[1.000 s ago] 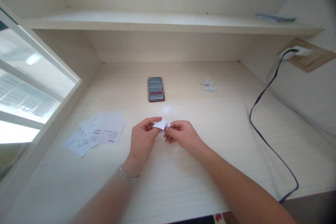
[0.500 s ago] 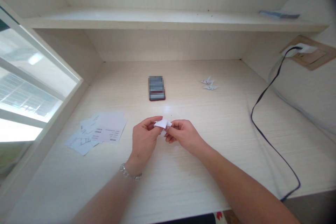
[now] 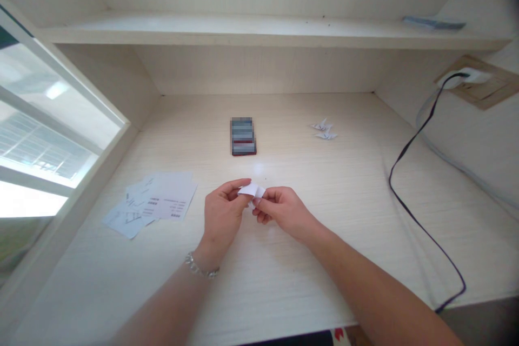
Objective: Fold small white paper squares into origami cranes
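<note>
The left hand (image 3: 222,216) and right hand (image 3: 284,211) pinch a small folded white paper (image 3: 251,191) between their nearly closed fingertips, at centre frame just above the pale wood desk (image 3: 284,281). Folding is in hand; another crease would call for shifting that pinch. Farther off lie printed paper slips (image 3: 156,200) at left, a blurred dark rectangular object (image 3: 243,136) at centre, and 2 folded paper figures (image 3: 324,128) at upper right.

From here I see a pale wood-grain desk (image 3: 284,275) under my view. A pixelated dark phone-shaped slab (image 3: 243,136) lies toward the back, with two small white paper folds (image 3: 324,132) to its right. Loose printed paper slips (image 3: 156,203) overlap at the left, and a thin black cable (image 3: 409,205) snakes across the right side.
</note>
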`<state>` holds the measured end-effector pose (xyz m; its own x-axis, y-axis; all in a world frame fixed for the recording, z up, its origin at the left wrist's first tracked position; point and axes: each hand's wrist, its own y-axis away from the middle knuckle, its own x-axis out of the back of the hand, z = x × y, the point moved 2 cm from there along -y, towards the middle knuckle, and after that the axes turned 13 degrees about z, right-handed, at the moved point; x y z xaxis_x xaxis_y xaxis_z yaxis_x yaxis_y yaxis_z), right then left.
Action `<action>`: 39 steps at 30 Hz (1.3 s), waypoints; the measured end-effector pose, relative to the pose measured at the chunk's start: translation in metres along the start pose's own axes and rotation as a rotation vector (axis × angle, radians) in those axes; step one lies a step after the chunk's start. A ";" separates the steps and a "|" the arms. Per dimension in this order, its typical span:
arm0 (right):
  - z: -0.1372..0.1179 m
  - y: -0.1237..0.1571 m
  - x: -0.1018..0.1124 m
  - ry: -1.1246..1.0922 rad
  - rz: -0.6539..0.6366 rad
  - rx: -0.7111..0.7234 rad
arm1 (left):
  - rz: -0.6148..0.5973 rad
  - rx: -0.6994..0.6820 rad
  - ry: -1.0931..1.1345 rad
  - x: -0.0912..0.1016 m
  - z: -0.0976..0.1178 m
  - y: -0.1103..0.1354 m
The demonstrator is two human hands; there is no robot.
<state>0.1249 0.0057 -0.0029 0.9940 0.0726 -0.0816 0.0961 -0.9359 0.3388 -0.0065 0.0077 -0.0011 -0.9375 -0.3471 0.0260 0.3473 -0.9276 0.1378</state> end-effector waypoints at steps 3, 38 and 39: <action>0.000 0.000 0.000 0.012 0.007 -0.008 | -0.001 -0.006 -0.009 0.000 0.000 0.000; 0.004 0.002 -0.002 0.078 -0.025 0.082 | 0.007 0.041 0.071 0.001 -0.005 -0.004; 0.004 0.003 -0.001 0.082 -0.041 0.073 | 0.008 0.044 0.069 0.002 -0.005 -0.004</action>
<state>0.1240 0.0019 -0.0054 0.9906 0.1361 -0.0158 0.1354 -0.9540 0.2675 -0.0094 0.0104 -0.0063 -0.9303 -0.3646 -0.0408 0.3519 -0.9183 0.1811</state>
